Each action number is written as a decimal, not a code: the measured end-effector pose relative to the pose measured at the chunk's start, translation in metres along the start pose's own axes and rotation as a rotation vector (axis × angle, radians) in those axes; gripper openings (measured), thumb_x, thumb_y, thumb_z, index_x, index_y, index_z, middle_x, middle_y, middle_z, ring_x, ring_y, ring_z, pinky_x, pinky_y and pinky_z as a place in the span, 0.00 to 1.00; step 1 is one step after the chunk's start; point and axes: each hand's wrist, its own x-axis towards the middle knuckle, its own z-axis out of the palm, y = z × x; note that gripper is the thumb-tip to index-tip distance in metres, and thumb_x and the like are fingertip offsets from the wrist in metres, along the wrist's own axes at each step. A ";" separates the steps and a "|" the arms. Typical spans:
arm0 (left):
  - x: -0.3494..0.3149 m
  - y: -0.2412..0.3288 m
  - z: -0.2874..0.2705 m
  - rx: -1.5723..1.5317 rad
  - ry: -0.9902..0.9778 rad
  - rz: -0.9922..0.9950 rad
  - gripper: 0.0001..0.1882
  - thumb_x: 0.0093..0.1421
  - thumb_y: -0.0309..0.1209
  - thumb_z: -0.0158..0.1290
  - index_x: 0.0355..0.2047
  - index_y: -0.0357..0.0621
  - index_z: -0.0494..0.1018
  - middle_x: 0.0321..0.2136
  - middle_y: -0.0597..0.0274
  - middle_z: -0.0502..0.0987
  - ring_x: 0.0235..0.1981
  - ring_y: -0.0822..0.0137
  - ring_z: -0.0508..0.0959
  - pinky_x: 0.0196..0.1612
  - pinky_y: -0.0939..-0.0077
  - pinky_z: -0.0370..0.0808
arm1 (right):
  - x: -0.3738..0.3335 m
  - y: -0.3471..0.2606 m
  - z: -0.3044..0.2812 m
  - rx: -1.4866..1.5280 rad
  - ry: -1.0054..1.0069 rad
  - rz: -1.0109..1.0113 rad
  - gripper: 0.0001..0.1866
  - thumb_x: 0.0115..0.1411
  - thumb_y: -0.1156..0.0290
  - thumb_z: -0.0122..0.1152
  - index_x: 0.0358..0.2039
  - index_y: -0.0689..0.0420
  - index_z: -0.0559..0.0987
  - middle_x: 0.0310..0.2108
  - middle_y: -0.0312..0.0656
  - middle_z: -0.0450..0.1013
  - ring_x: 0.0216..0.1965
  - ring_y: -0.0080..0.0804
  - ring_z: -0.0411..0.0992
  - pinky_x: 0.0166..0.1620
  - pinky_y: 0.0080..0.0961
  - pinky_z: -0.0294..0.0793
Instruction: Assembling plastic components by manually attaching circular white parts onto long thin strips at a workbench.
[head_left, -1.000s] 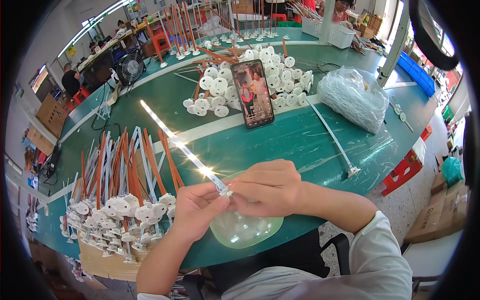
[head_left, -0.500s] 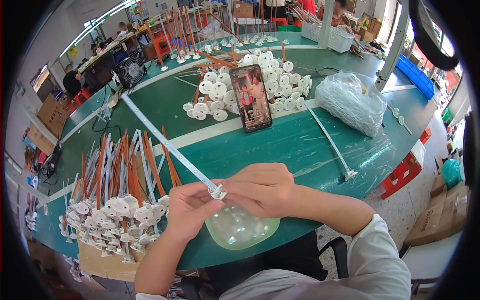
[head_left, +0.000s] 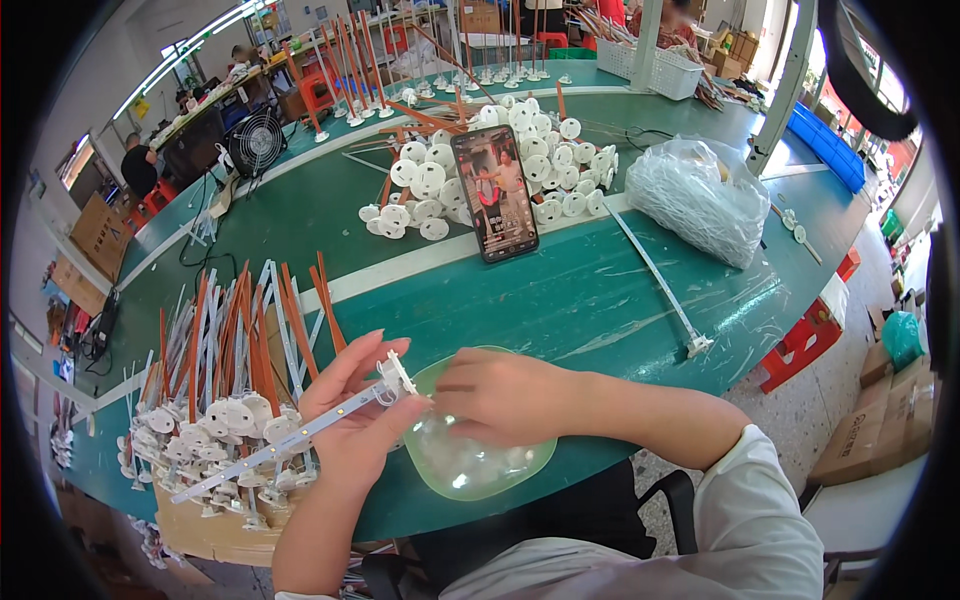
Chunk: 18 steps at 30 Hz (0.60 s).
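My left hand (head_left: 352, 412) is closed around the end of an LED strip (head_left: 300, 435), a narrow white bar with small yellowish diodes. A round white end cap (head_left: 397, 374) sits at the strip's upper end, between my thumb and fingers. The strip's other end slants down to the left, over the bundled strips. My right hand (head_left: 500, 395) reaches over a translucent pale green bowl (head_left: 484, 488), its fingers curled downward at the bowl's left side. Small clear and white pieces lie in the bowl, too blurred to name. What the right fingertips pinch is hidden.
Bundled silver and orange strips with white caps (head_left: 240, 412) stand at the left. A phone (head_left: 495, 195) leans on a heap of white-capped strips (head_left: 428, 182). A single strip (head_left: 655, 275) and a clear bag of white wires (head_left: 700, 205) lie at the right of the green table (head_left: 580, 320).
The strip has swung from pointing up and away to pointing down and left, now in my left hand alone. My right hand has left the cap and moved down to the bowl.
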 end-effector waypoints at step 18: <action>-0.002 -0.002 0.005 0.027 -0.075 0.039 0.31 0.46 0.13 0.63 0.53 0.32 0.68 0.48 0.42 0.75 0.39 0.63 0.81 0.43 0.70 0.81 | -0.002 -0.008 -0.012 0.194 -0.146 0.005 0.05 0.49 0.72 0.61 0.28 0.57 0.81 0.33 0.43 0.75 0.39 0.44 0.72 0.43 0.38 0.74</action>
